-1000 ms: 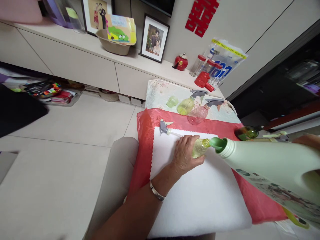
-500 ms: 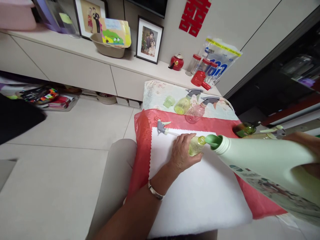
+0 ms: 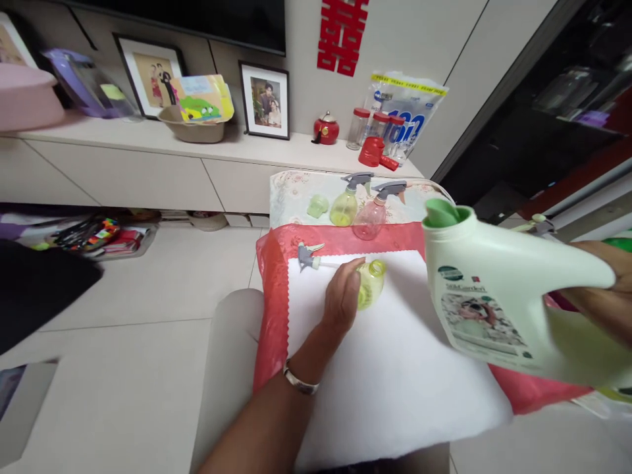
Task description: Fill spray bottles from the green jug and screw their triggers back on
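Note:
My left hand point(image 3: 343, 295) is wrapped round the side of a clear yellow-green spray bottle point(image 3: 371, 289), whose neck is uncovered. Its grey spray head point(image 3: 309, 258) lies on the white mat point(image 3: 395, 368), with the tube running toward my hand. At the right, my right hand point(image 3: 600, 283) grips the handle of a big pale green detergent jug point(image 3: 486, 276). The jug is nearly upright, apart from the bottle, its green spout point(image 3: 442, 212) uncapped. A green cap point(image 3: 317, 205) stands behind, beside a yellow-green spray bottle point(image 3: 344, 205) and a pink one point(image 3: 371, 214).
Red plastic sheeting point(image 3: 271, 296) lies under the mat. Behind the table, a low cabinet point(image 3: 148, 158) carries picture frames point(image 3: 265, 102), a basket point(image 3: 195, 126), a red pot point(image 3: 326, 129), red-lidded jars point(image 3: 357, 128) and a plastic bag point(image 3: 407, 112). A grey seat point(image 3: 232, 368) stands left.
The jug has tipped back from lying over the bottle's mouth to nearly upright, its spout now up and away to the right. My left hand still holds the bottle. The view has shifted.

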Demonstrator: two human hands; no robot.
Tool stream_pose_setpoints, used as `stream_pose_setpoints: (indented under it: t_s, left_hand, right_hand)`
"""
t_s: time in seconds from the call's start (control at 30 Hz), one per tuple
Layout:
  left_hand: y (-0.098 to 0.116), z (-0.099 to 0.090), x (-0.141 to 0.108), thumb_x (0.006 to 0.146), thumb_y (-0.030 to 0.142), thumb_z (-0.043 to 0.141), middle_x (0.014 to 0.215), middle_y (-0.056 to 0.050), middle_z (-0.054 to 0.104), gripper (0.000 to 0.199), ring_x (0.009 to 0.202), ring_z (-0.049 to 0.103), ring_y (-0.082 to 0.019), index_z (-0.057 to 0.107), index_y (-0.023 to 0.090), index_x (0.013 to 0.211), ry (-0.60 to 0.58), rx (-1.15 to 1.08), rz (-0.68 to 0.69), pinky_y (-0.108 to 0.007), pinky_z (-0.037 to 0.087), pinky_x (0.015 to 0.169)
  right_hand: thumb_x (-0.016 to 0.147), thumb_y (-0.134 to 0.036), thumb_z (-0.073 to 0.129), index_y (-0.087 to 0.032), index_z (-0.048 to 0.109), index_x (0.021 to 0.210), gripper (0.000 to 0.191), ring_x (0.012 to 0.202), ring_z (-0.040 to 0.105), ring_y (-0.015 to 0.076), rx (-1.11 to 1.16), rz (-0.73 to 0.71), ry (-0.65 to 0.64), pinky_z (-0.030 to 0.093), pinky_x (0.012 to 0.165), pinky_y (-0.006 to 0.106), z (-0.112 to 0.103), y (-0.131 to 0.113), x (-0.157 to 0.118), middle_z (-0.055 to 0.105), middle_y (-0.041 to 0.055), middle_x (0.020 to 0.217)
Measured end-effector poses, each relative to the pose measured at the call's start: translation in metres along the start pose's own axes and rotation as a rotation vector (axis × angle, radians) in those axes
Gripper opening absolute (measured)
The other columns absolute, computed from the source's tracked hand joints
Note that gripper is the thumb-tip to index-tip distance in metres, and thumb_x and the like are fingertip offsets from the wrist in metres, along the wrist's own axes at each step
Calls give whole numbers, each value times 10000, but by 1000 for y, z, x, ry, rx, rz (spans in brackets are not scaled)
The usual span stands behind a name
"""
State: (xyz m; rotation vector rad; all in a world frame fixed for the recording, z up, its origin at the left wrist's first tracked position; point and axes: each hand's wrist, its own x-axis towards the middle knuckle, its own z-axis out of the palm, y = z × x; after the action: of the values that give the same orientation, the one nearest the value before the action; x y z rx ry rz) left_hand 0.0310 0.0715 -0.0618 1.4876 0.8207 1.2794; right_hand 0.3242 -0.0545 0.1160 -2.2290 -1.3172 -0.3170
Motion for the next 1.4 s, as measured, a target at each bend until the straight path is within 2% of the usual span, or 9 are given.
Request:
stream_pose_setpoints:
  t_s: [0.1,0.2,0.3,0.37,0.43,0.53,0.73,1.03,1.4]
  left_hand:
    - [-5,0,2,1031,390,334,1255,-92,698,412,1229,608,-248,641,195,1224,33,-76,-62,-424,437,1097]
    - [-8,-1,3,1030,425,324,1219,-95,712,433,1189,633,-255,641,197,1216,45,-140,-98,-436,476,1056]
    - [-8,-1,2,1003,462,368,1247,-109,694,441,1196,627,-268,616,194,1250,19,-127,-81,-451,484,1047]
    - [-6,1,1,906,451,552,1279,-124,666,473,1215,610,-286,570,186,1296,-12,-24,-41,-462,469,1066]
    - [-4,4,0,747,384,729,1300,-146,634,656,1228,595,-308,519,174,1332,-24,102,-4,-471,454,1083]
    - [-3,6,1,652,323,792,1274,-147,628,726,1206,599,-313,513,175,1306,-12,184,-2,-469,453,1076]
    - [-10,1,5,736,475,758,1176,-126,675,644,1076,660,-267,536,183,1265,45,-58,-114,-434,504,994]
    - [-21,0,6,780,533,734,1174,-107,694,585,1056,690,-236,562,210,1236,72,-183,-91,-393,521,969]
    - [-8,8,-5,683,461,810,1098,-92,678,640,1013,659,-243,542,183,1194,-192,-61,-109,-395,498,956]
  right_hand:
    - [656,-646,535,-191,700,865,527,601,494,113,114,35,105,327,538,209,8,-21,-13,587,18,729]
    - [592,-505,606,-127,666,789,431,560,435,89,329,144,202,344,509,183,29,-25,-23,554,35,678]
    - [544,-467,641,-99,646,777,436,524,457,117,486,227,306,332,436,179,64,-11,-29,541,46,646]
    - [572,-467,626,-87,661,831,462,535,463,109,525,238,369,361,460,178,89,-2,-33,548,45,672]
    - [595,-467,601,-76,684,892,498,561,467,97,549,230,427,395,511,178,109,2,-37,551,39,698]
    - [591,-463,596,-66,711,939,541,604,475,97,560,217,476,414,564,180,127,1,-44,558,35,725]
    - [613,-443,591,-48,707,953,534,614,486,105,557,229,477,414,596,182,135,5,-51,568,36,724]
    - [634,-458,586,-38,702,990,563,701,516,109,550,197,476,400,628,161,136,6,-49,580,43,799]
    - [680,-322,587,-43,719,1027,464,735,519,104,551,206,461,369,652,155,133,1,-48,591,42,823]
